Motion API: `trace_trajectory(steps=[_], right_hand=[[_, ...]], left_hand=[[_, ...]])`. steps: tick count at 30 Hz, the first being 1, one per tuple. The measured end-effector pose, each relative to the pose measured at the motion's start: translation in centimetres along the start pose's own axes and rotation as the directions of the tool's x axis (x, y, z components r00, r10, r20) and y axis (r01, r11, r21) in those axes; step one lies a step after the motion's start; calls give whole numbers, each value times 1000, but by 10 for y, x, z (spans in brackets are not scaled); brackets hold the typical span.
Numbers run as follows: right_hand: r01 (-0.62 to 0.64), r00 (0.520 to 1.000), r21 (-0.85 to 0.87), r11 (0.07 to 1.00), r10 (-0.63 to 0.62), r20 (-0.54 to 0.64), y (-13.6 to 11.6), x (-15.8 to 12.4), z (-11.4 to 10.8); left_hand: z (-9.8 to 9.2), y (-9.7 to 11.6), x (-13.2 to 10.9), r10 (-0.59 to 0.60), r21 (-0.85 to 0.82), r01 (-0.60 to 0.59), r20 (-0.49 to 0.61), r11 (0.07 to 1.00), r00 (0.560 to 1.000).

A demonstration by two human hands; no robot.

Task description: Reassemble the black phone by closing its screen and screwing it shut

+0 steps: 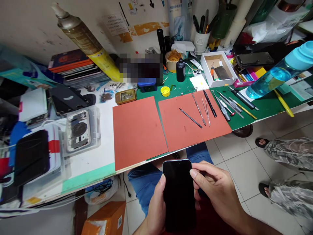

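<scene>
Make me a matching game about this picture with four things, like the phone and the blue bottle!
Things:
1. phone
2. bottle
3. small round tub
4. black pen-shaped tool

Clues:
A. yellow all around its side
B. lying on a reddish mat
C. held by the left hand and right hand
D. has a light blue lid

Right pairs: 1-C, 2-D, 3-A, 4-B

From here I see a black phone (179, 195), brick-red mats (139, 130), a blue-lidded bottle (276, 75) and grey camouflage trousers (288, 152).
</scene>
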State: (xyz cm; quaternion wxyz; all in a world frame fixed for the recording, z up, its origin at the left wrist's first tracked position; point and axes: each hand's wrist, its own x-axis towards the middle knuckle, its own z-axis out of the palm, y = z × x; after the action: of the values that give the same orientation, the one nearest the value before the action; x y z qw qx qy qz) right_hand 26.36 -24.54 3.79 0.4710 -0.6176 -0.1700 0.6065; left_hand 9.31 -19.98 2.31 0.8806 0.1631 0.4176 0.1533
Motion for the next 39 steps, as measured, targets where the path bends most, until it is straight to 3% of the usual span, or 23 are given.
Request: trace_trajectory(steps=[4,7,9,12,15,27,39], right_hand=[[-23,1000,-38,999,23,-10,-1,5,-4],[110,992,-203,973,-120,-38,-9,12,-5],[206,978,-328,922,-209,27,-17,16,-2],[232,972,-407,883,-191,139,-26,21,6],[192,976,-418,888,-131,172,-30,24,13],[117,985,-390,913,-55,166,-30,24,14],[91,985,-360,928,-32,167,-34,20,11]], left_hand=[[0,0,-1,-1,52,2,-15,999,1000],[-5,-7,1,1,126,1,-16,992,1000],[-9,-13,3,62,206,-40,-101,978,993],[-11,-18,5,230,329,-162,-181,930,956],[-8,-18,5,283,356,-232,-99,905,954],[-5,-26,7,277,279,-282,57,918,959],[-2,-26,7,291,303,-295,62,906,955]])
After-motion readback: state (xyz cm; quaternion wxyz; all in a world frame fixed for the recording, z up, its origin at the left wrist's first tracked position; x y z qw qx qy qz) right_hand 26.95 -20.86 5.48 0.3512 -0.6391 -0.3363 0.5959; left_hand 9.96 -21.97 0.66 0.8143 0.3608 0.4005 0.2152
